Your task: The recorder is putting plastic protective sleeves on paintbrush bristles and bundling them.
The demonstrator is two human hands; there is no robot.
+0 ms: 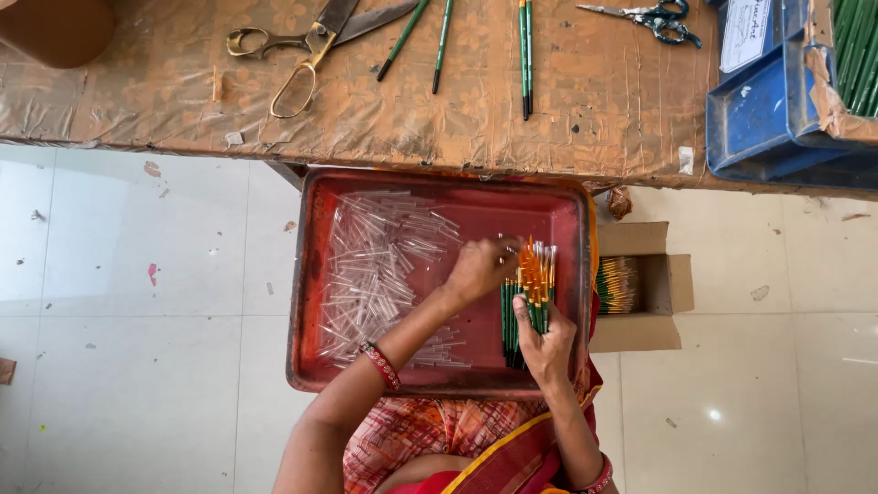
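The bundle of paintbrushes, green-handled with orange ferrules and pale tips, stands upright in the right hand, which is wrapped tightly around the handles over the right side of the red tray. The left hand is just beside the brush tips, its fingers pinched together at the tip of one brush; whether they grip one of the small clear tubes cannot be told at this size. A heap of clear plastic tubes lies spread across the left half of the tray, which rests on the person's lap.

The step in hand looks like capping: slipping a clear tube over a brush tip, one brush at a time. The next move, by that reading, calls for a fine pinch on a single tube from the heap and a straight, gentle push so the bristles are not bent, while the right hand keeps the bundle steady and fanned.

To the right of the tray an open cardboard box holds more brushes. Beyond, on the bench, lie large brass-handled scissors, small dark scissors, a few loose green brushes and blue bins.
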